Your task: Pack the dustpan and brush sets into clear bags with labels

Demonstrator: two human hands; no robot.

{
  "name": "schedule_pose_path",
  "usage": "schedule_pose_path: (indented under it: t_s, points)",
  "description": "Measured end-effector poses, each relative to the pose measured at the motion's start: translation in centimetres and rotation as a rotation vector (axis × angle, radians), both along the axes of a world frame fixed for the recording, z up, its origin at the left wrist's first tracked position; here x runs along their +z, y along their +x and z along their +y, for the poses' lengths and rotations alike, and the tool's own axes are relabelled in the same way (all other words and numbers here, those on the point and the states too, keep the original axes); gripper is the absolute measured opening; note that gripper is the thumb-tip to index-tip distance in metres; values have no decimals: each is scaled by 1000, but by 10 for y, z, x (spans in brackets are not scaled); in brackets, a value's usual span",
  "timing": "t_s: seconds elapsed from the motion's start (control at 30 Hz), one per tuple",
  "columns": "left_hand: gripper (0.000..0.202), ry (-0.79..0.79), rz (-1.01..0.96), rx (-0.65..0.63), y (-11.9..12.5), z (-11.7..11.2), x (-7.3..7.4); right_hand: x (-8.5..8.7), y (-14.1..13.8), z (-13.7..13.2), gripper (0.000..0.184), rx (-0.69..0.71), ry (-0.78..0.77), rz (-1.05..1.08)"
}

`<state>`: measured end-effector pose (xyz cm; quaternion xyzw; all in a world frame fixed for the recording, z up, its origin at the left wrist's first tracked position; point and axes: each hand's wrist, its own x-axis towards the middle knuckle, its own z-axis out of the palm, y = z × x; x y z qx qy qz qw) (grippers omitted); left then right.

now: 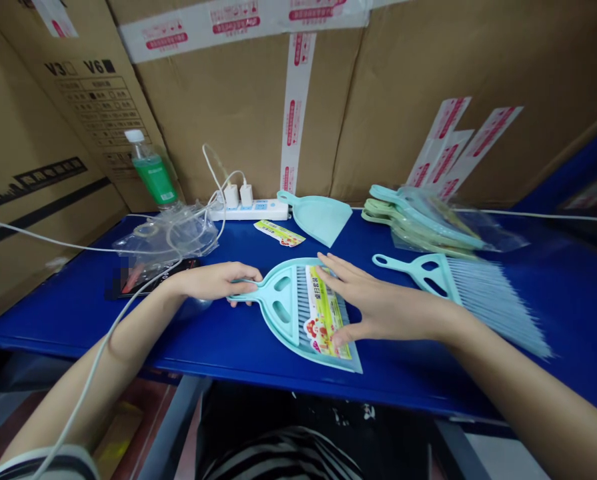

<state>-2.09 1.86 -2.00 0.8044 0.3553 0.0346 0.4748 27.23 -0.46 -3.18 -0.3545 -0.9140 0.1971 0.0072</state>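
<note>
A light teal brush lies nested in a matching dustpan (288, 313) on the blue table (238, 347), with a colourful paper label (323, 317) over its bristles. My left hand (218, 280) is closed on the set's handle at its left end. My right hand (373, 303) lies flat and open, fingers spread, pressing on the label and the right side of the set.
A second teal dustpan (321, 217) and a loose label (279, 233) lie behind. A loose brush (473, 287) and a stack of bagged sets (418, 220) sit to the right. Plastic bags (168, 237), a phone (138, 277), a power strip (251, 210), a green bottle (151, 170) and cardboard boxes (418, 87) stand at the left and back.
</note>
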Motion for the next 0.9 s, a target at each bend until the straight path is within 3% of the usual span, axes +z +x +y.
schedule_pose_path:
  t_s: [0.4,0.57,0.73,0.9]
  points:
    - [36,7,12,-11,1,-1,1,3,-7,-2,109,-60,-41,-86]
    - [36,8,12,-8,0,0,0,2,-2,0,104,-25,2,-45]
    - [36,-2,18,-6,0,0,0,8,-4,0,114,-104,-37,-128]
    - [36,-3,18,-11,1,0,1,4,0,3,109,-91,-42,-68]
